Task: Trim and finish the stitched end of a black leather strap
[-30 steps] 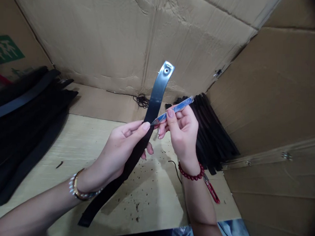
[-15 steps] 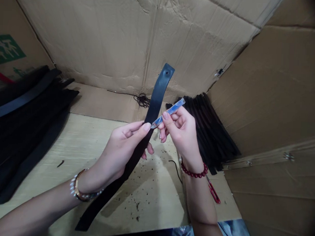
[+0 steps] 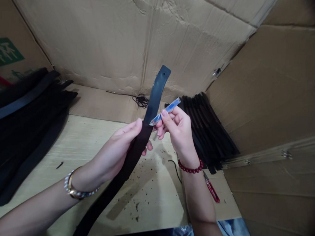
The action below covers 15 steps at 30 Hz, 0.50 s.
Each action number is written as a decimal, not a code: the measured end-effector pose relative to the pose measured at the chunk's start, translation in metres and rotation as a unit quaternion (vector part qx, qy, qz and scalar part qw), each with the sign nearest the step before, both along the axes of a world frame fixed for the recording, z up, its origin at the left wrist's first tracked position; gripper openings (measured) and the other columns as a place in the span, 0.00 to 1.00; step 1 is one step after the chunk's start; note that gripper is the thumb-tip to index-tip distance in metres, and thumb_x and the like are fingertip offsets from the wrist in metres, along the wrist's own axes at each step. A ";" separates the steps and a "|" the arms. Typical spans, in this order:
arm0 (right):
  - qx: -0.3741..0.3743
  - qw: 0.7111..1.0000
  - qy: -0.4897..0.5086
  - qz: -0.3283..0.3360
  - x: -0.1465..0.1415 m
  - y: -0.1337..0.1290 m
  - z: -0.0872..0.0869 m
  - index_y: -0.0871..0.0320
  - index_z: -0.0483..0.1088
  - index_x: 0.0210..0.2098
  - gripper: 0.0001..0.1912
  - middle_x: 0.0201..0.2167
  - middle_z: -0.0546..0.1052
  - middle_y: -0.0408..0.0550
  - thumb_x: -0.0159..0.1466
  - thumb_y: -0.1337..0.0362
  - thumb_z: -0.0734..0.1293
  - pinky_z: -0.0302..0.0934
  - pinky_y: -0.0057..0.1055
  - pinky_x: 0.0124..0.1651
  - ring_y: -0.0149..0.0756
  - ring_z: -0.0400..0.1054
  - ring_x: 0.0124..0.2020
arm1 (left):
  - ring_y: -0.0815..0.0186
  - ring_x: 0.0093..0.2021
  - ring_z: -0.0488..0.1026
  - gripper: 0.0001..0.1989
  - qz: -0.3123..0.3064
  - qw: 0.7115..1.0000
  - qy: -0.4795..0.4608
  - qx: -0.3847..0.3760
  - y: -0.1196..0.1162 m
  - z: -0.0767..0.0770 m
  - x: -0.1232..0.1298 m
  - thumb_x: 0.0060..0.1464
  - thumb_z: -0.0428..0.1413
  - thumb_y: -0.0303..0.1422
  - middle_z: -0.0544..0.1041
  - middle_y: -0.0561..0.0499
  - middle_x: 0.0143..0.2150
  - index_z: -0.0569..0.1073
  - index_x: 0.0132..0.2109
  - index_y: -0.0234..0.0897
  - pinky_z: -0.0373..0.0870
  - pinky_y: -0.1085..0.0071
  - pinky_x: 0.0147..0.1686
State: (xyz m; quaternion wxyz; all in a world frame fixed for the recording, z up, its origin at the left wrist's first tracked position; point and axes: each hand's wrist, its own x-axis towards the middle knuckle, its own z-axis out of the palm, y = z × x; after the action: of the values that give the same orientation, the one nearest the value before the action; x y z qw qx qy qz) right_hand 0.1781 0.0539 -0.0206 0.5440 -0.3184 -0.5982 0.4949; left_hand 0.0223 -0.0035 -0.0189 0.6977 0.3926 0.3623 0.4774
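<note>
**Blade tip set at the edge of the black strap**

The black strap stood up in front of me, its holed end rising above my grips and its long tail running down past my left grip and out of view at the bottom. My left grip was closed around the strap, fingers curled behind it and thumb across its face. My right grip was pinched shut on a slim blue-and-silver blade, held between thumb and forefinger, with its tip at the strap's edge just above my left thumb.

I judged the step in hand to be working that edge with the blade. The next move called for a firm hold on the left and a light, controlled stroke on the right.

Beyond my right grip, a stack of black straps lay on the pale wooden surface. Red-handled snips lay below that stack, near my right wrist. Left of my left grip sat a larger dark pile of black straps. Dark specks dotted the surface beneath my grips, and cardboard sheets rose behind everything.
</note>
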 end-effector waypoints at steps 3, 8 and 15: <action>0.021 0.999 0.019 -0.040 -0.001 -0.002 0.001 0.57 0.63 0.32 0.15 0.22 0.73 0.37 0.65 0.54 0.68 0.64 0.19 0.17 0.23 0.67 0.16 | 0.70 0.28 0.70 0.14 0.004 0.999 -0.035 -0.020 -0.001 0.001 0.000 0.65 0.54 0.44 0.75 0.51 0.30 0.75 0.44 0.38 0.68 0.78 0.28; 0.034 0.999 0.011 -0.040 -0.002 -0.005 0.004 0.56 0.62 0.32 0.14 0.22 0.73 0.38 0.66 0.55 0.68 0.63 0.20 0.16 0.23 0.66 0.15 | 0.71 0.27 0.68 0.16 -0.017 0.999 -0.041 0.010 -0.004 0.003 0.000 0.67 0.51 0.43 0.73 0.51 0.27 0.74 0.38 0.35 0.66 0.78 0.26; 0.036 0.999 0.022 -0.015 -0.002 -0.010 0.005 0.57 0.64 0.32 0.13 0.22 0.74 0.38 0.67 0.56 0.67 0.64 0.19 0.17 0.23 0.68 0.16 | 0.71 0.28 0.68 0.16 -0.022 0.999 -0.033 0.014 -0.006 0.006 -0.001 0.67 0.50 0.42 0.74 0.50 0.32 0.75 0.41 0.34 0.66 0.77 0.27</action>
State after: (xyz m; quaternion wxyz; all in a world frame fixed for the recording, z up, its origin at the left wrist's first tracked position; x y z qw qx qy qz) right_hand 0.1759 0.0435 -0.0152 0.5757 -0.2967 -0.5981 0.4720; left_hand 0.0214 -0.0096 -0.0131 0.7140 0.3941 0.3235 0.4798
